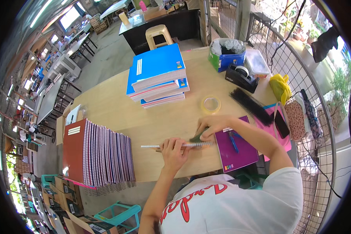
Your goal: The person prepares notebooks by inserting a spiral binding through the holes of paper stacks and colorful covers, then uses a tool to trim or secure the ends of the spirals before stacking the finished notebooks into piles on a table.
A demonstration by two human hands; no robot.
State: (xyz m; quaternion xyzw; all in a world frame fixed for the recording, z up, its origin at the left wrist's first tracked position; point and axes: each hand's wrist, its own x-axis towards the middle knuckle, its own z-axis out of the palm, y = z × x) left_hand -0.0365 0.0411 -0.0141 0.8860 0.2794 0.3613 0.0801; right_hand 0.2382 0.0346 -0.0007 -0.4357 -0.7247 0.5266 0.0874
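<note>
A spiral notebook [195, 144] stands on edge over the near part of the table, so mostly its thin page side shows. My left hand [174, 151] is closed around its middle. At its coil end my right hand [210, 128] is closed on a small dark green object [198, 137], whose kind is mostly hidden by the fingers. The coil end looks slightly smeared by motion. Just right of my hands lies a purple notebook [238, 150], with a blue-handled tool [234, 142] on top of it.
Left is a long row of brown-covered spiral notebooks [101, 154]. Blue notebooks [158, 70] are piled at the back. Around the right side are clear tape [211, 104], black coils [251, 105], a tape dispenser [241, 77], a box with plastic [227, 54] and a phone [280, 124].
</note>
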